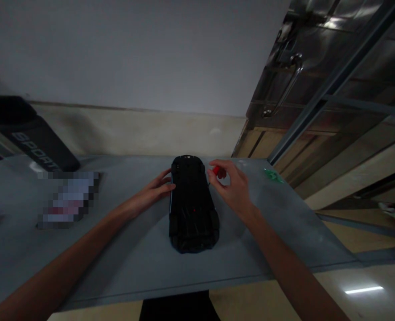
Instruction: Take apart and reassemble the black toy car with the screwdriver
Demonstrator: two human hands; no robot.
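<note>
A black toy car (pixel 191 191) lies upside down on the grey table, its underside and wheels facing up. My left hand (pixel 155 187) rests against the car's left side, with the thumb at its edge and the fingers along the flank, steadying it. Beside the car's right side, my right hand (pixel 231 183) is closed in a pinch around a small red-handled tool (pixel 216 170). A thin dark line below the fingertips could be its shaft, though dim light and the fingers hide most of it. A tiny red spot shows on the car's underside.
The grey table (pixel 127 263) meets a wall at the back. At the left stand a dark SPORT bottle (pixel 33 133) and a blurred-out flat item (pixel 70 196). A green crumpled piece (pixel 273 175) lies near the right edge. A metal door handle (pixel 287 87) and grey frame bars are beyond.
</note>
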